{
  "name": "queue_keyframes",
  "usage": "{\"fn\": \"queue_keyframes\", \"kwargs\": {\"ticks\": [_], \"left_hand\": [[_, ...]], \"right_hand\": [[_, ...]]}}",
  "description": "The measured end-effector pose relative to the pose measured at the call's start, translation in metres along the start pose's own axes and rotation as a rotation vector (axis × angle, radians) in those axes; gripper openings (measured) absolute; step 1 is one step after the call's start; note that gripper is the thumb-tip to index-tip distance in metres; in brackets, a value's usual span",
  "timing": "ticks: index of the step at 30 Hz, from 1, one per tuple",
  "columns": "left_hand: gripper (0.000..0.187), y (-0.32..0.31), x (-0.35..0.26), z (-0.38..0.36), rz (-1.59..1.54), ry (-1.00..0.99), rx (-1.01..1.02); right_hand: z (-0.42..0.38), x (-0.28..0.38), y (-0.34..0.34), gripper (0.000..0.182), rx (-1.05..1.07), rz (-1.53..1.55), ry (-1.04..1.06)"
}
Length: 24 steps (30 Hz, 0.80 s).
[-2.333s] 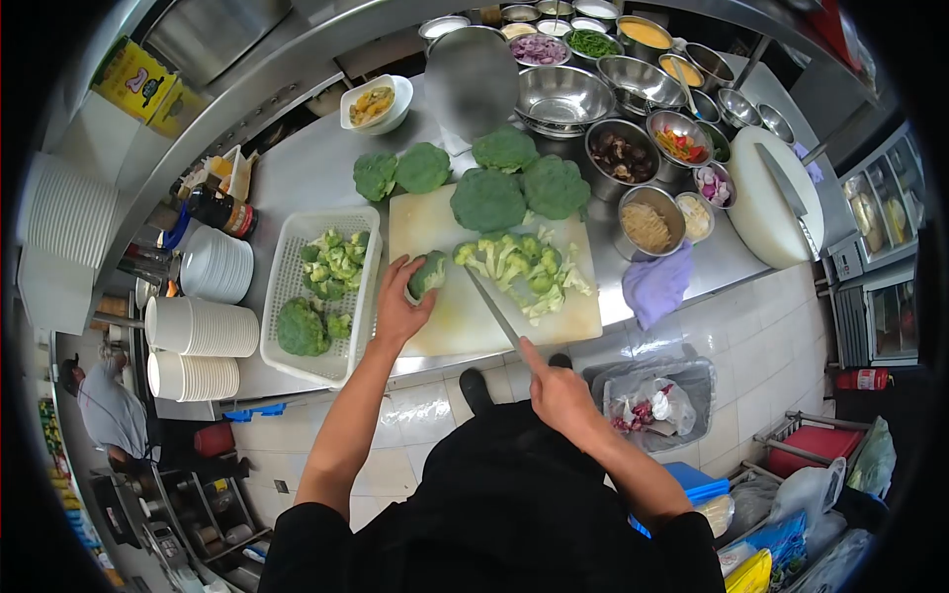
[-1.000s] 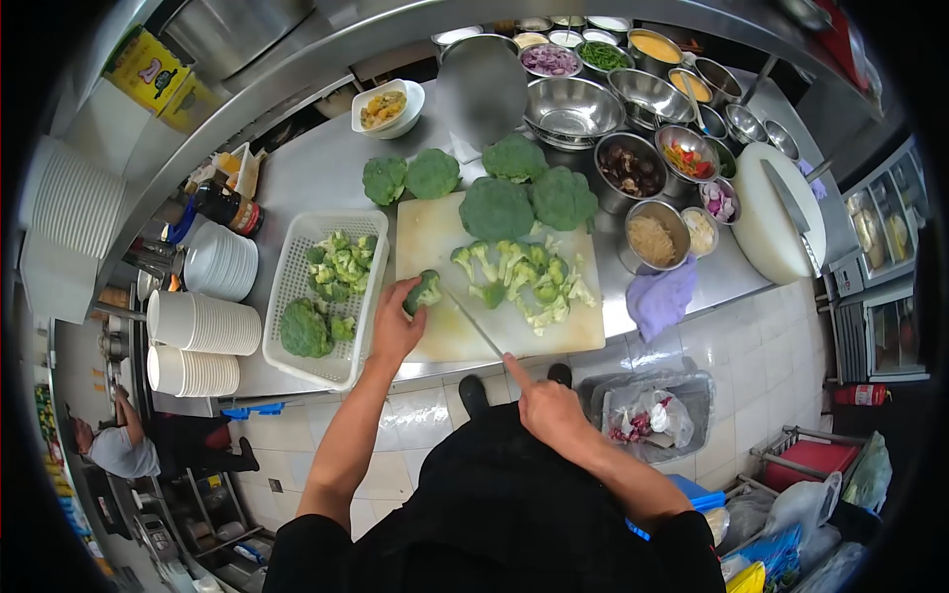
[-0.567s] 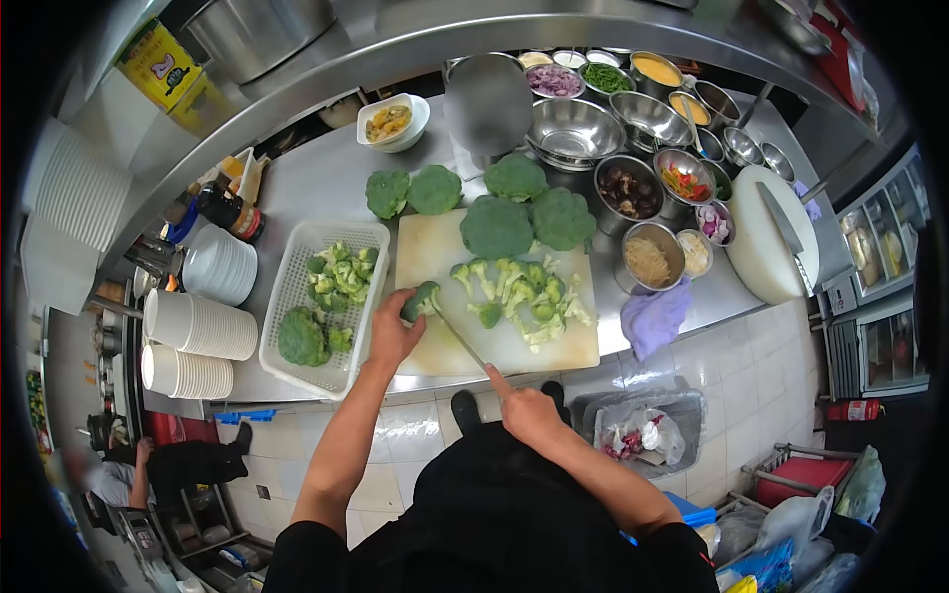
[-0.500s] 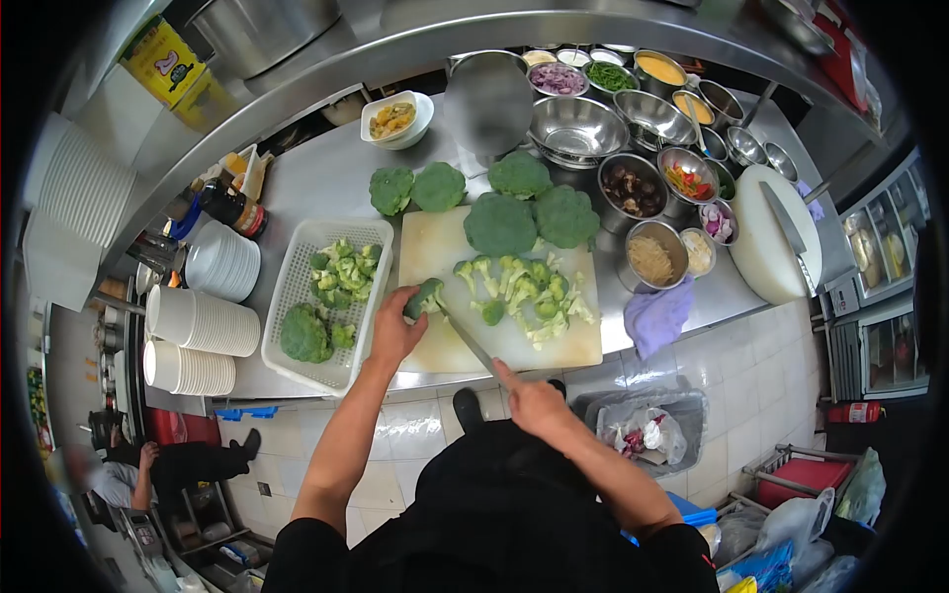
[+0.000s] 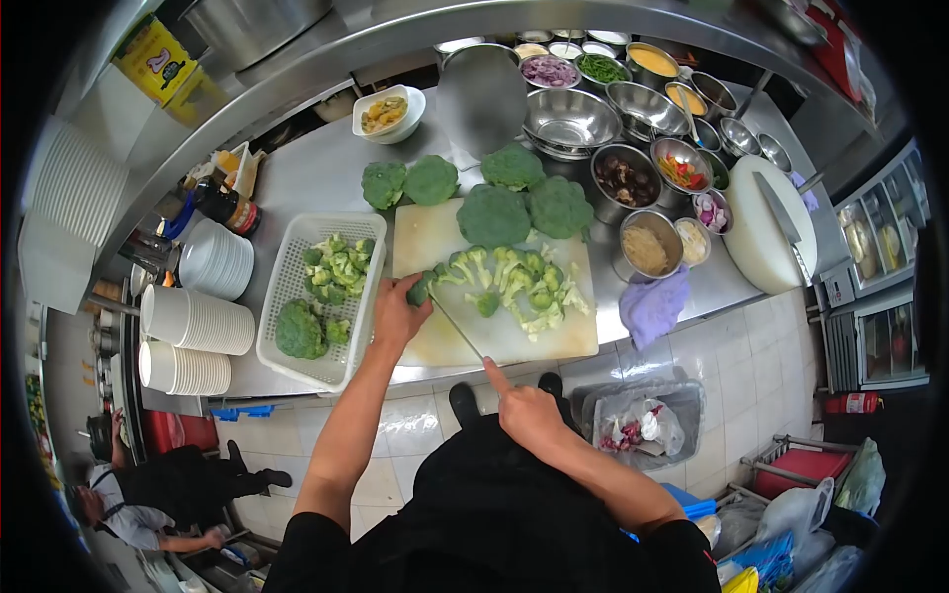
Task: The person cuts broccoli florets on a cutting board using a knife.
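Observation:
At the left edge of the cutting board, my left hand grips a broccoli piece between its fingers. My right hand is closed round a knife's handle, index finger stretched along it. The knife's thin blade slants up and left, its tip by the broccoli piece. Cut florets lie spread across the board to the right of the blade. Several whole broccoli heads sit at the board's far edge and behind it.
A white perforated basket holding broccoli stands left of the board. Metal bowls of ingredients crowd the back right. A second knife rests on a round white block. Stacked white bowls line the left. A bin stands below; another person is lower left.
The knife blade has turned edge-on and shifted slightly left, with my right hand lower. The broccoli piece looks narrower in my left hand. The other person has leaned forward.

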<state>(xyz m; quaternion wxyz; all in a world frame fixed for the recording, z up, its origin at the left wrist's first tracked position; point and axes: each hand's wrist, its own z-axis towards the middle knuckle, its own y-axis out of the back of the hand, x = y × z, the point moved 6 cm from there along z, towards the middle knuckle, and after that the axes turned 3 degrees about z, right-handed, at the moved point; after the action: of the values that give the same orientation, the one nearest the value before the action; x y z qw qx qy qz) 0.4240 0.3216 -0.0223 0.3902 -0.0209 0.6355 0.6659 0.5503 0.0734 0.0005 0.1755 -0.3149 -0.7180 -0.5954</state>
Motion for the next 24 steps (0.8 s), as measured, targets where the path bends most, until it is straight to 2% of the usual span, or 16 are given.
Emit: {"fn": "queue_keyframes", "kwargs": {"ticks": [3, 6, 9, 12, 15, 19, 21, 24], "left_hand": [[0.054, -0.001, -0.003, 0.002, 0.102, -0.001, 0.097], [0.065, 0.009, -0.004, -0.006, 0.006, -0.087, 0.067], [0.066, -0.005, 0.032, -0.019, -0.317, -0.098, -0.04], [0.059, -0.005, 0.039, -0.025, -0.224, 0.002, 0.066], [0.059, 0.004, 0.024, -0.019, -0.104, -0.124, 0.074], [0.058, 0.005, 0.023, -0.018, -0.121, -0.085, 0.073], [0.057, 0.006, 0.026, -0.022, -0.174, -0.091, 0.014], [0.055, 0.007, 0.043, -0.037, -0.281, 0.078, 0.0]], "right_hand": [[0.007, -0.01, -0.011, 0.073, 0.037, -0.016, -0.023], [0.006, -0.017, -0.001, 0.073, -0.005, 0.032, -0.025], [-0.002, -0.019, 0.013, 0.073, -0.002, 0.066, -0.006], [-0.009, -0.01, 0.018, 0.073, 0.017, 0.043, 0.022], [-0.011, -0.003, 0.021, 0.072, -0.032, 0.035, 0.051], [-0.014, 0.007, 0.046, 0.072, -0.151, 0.045, -0.029], [-0.022, 0.015, 0.047, 0.072, -0.096, 0.07, 0.036], [-0.028, 0.008, 0.028, 0.072, 0.049, 0.047, 0.033]]}}
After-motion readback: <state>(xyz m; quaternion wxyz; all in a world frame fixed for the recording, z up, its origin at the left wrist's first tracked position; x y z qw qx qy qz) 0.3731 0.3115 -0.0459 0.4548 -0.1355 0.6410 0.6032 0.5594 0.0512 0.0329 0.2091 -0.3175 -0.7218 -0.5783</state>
